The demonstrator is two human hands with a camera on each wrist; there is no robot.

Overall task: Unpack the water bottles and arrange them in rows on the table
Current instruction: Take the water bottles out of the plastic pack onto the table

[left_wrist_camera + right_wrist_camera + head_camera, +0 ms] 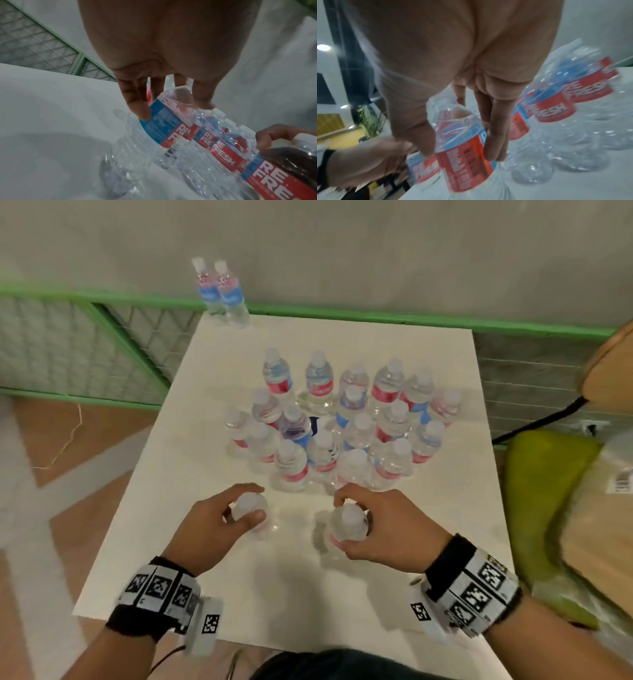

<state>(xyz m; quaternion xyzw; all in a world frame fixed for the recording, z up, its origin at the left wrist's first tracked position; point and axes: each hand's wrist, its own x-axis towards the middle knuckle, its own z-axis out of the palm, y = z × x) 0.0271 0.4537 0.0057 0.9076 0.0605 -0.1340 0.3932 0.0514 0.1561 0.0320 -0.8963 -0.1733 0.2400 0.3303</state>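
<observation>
Each hand holds one small clear water bottle with a red and blue label near the front of the white table [342, 594]. My left hand [236, 513] grips the left bottle [249, 508] from above round its top; in the left wrist view its fingers [139, 108] press the label of that bottle [164, 128]. My right hand [363, 522] grips the right bottle [348, 525]; the right wrist view shows thumb and fingers [494, 142] round that bottle [465, 155]. A cluster of several upright bottles [342, 422] stands just beyond both hands.
Two more bottles [222, 292] stand together at the table's far left corner. A green-framed mesh barrier [102, 344] runs behind and to the left. A yellow-green cushion [541, 501] and cardboard [603, 525] lie to the right of the table.
</observation>
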